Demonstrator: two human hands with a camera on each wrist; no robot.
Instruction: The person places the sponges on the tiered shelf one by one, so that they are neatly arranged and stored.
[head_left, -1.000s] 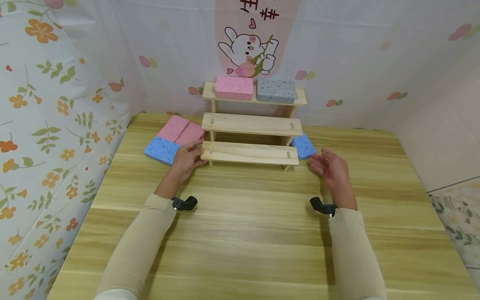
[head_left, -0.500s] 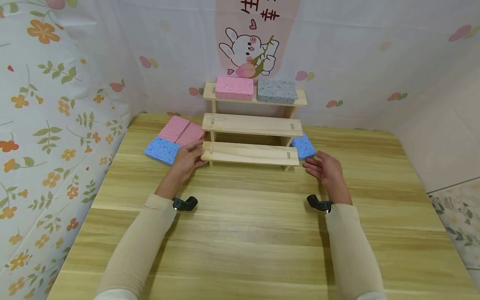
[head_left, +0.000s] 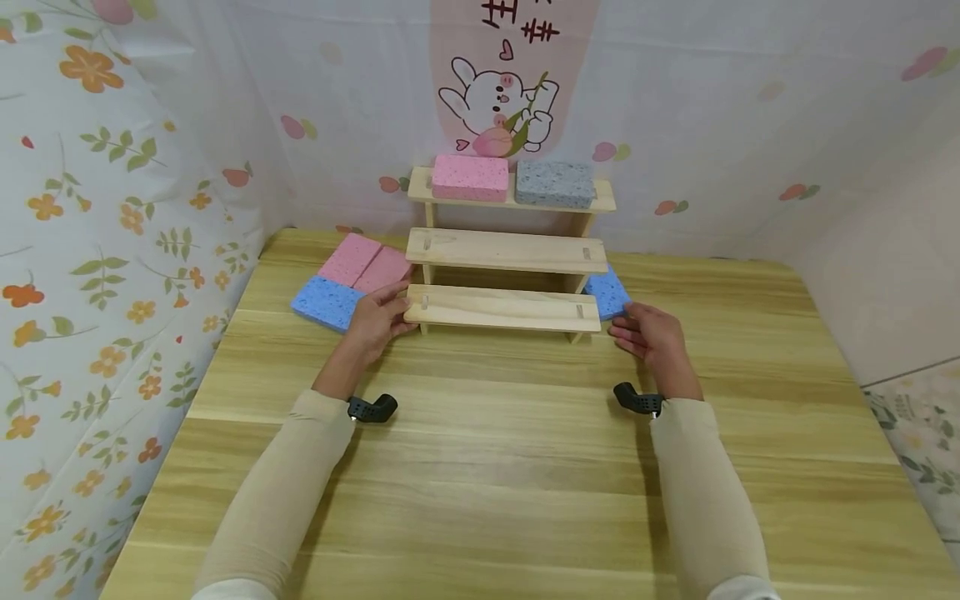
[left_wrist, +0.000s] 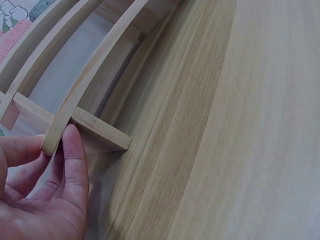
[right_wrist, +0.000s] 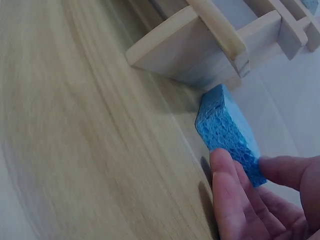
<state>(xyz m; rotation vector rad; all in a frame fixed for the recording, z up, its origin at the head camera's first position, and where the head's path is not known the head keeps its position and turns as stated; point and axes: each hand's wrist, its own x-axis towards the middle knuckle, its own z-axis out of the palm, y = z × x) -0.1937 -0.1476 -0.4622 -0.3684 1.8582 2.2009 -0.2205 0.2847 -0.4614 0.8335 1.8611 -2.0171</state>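
A three-step wooden display rack (head_left: 502, 307) stands at the back of the table. My left hand (head_left: 371, 323) pinches the left end of its lowest shelf (left_wrist: 75, 100), thumb above and fingers beneath. Beside the rack's right side lies a blue sponge (head_left: 609, 293), its left part hidden behind the rack. My right hand (head_left: 654, 337) pinches that sponge's near corner, with the thumb on its upper face and fingers against the lower edge in the right wrist view. On the top shelf sit a pink sponge (head_left: 470, 178) and a grey sponge (head_left: 554, 184), side by side.
Left of the rack lie two more pink sponges (head_left: 349, 258) and another blue sponge (head_left: 327, 303), partly behind my left hand. A white printed cloth (head_left: 697, 108) hangs close behind the rack, and a floral cloth (head_left: 97, 275) borders the wood-grain table (head_left: 495, 467) on the left.
My right hand has moved left to the blue sponge and taken hold of its corner. The left hand keeps its grip on the lowest shelf; the rack has stayed in place.
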